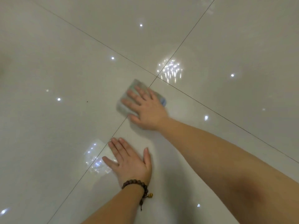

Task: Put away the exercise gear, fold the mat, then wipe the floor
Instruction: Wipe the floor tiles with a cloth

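The cloth [129, 96] is lying flat under our right hand [145, 109], fingers [131, 94] spreading open over it, near the tile joints' crossing. Our left hand [129, 160] (beaded bracelet [137, 186] on its wrist) is resting splayed on the glossy floor [64, 62].

The right hand [144, 109] lies flat, fingers spread, pressing a pale grey-green cloth [129, 96] onto the glossy cream tiled floor [48, 62], just beside the crossing of two grout lines [157, 76]. The cloth's far edge is blurred. Nearer the body, the left hand [129, 160] rests palm down on the bare tile, apart from the cloth, a dark beaded bracelet [137, 187] around its wrist.
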A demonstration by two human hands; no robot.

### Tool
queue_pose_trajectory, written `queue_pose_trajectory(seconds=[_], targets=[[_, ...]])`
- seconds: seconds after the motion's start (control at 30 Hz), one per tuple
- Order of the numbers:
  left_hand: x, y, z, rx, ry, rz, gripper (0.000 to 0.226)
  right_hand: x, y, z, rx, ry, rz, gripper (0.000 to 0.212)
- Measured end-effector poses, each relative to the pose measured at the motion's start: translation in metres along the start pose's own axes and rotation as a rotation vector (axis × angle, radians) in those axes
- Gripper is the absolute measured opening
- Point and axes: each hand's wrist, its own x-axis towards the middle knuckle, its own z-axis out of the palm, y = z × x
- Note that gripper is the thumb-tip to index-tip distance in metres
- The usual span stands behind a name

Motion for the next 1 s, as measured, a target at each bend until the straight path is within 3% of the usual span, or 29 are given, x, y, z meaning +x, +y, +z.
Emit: queue_pose_trajectory(seconds=[0.03,0.07,0.1,0.17,0.2,0.23,0.27,0.37,0.4,0.43,0.47,0.57,0.6,0.63,0.67,0.77,0.83,1.0], targets=[[0.0,-0.001,0.0,0.007,0.003,0.0,0.085,-0.005,0.014,-0.001,-0.042,0.011,-0.108,0.058],[-0.001,-0.002,0.0,0.015,0.011,0.003,0.086,-0.009,0.036,-0.002,-0.057,0.072,-0.037,0.059],[-0.001,-0.001,0.001,0.016,0.015,0.011,0.086,-0.013,0.059,-0.005,-0.042,0.154,0.188,0.06],[-0.001,0.001,0.001,0.008,0.014,0.022,0.086,-0.023,0.086,-0.016,0.136,0.265,0.914,0.058],[0.0,0.001,0.001,0.003,0.013,0.018,0.086,-0.022,0.078,-0.018,0.222,0.284,1.18,0.059],[-0.001,0.002,0.0,-0.007,0.007,0.014,0.085,-0.02,0.056,-0.019,0.249,0.284,1.284,0.062],[-0.002,0.002,-0.001,-0.013,0.003,0.015,0.085,-0.018,0.03,-0.014,0.211,0.292,1.167,0.063],[-0.001,0.002,-0.002,-0.015,0.015,0.013,0.086,-0.04,-0.026,0.017,0.06,0.214,0.185,0.059],[-0.002,0.002,-0.003,-0.019,0.0,0.007,0.086,-0.051,-0.015,0.017,-0.006,0.159,-0.04,0.057],[-0.002,0.002,-0.004,-0.017,-0.012,0.009,0.087,-0.061,0.006,0.018,-0.044,0.159,-0.11,0.056],[-0.002,0.002,-0.004,-0.01,-0.021,0.013,0.087,-0.07,0.028,0.016,-0.041,0.186,0.014,0.056],[-0.003,0.002,-0.006,-0.02,-0.028,0.023,0.087,-0.092,0.072,0.006,0.093,0.341,0.934,0.062],[-0.003,0.002,-0.007,-0.028,-0.028,0.025,0.086,-0.091,0.065,0.006,0.119,0.344,1.142,0.063],[-0.003,0.002,-0.008,-0.038,-0.034,0.027,0.086,-0.087,0.048,0.007,0.117,0.328,1.213,0.064],[-0.003,0.001,-0.009,-0.047,-0.042,0.027,0.086,-0.083,0.029,0.009,0.118,0.304,1.134,0.063],[-0.001,0.0,-0.013,-0.075,-0.076,0.019,0.085,-0.093,-0.013,0.022,0.044,0.169,0.374,0.061],[0.001,-0.002,-0.015,-0.098,-0.09,0.038,0.087,-0.103,0.005,0.016,0.023,0.098,0.088,0.061],[-0.019,-0.042,-0.023,-0.211,-0.015,0.155,0.071,-0.109,0.037,0.001,0.072,0.21,0.429,0.067]])
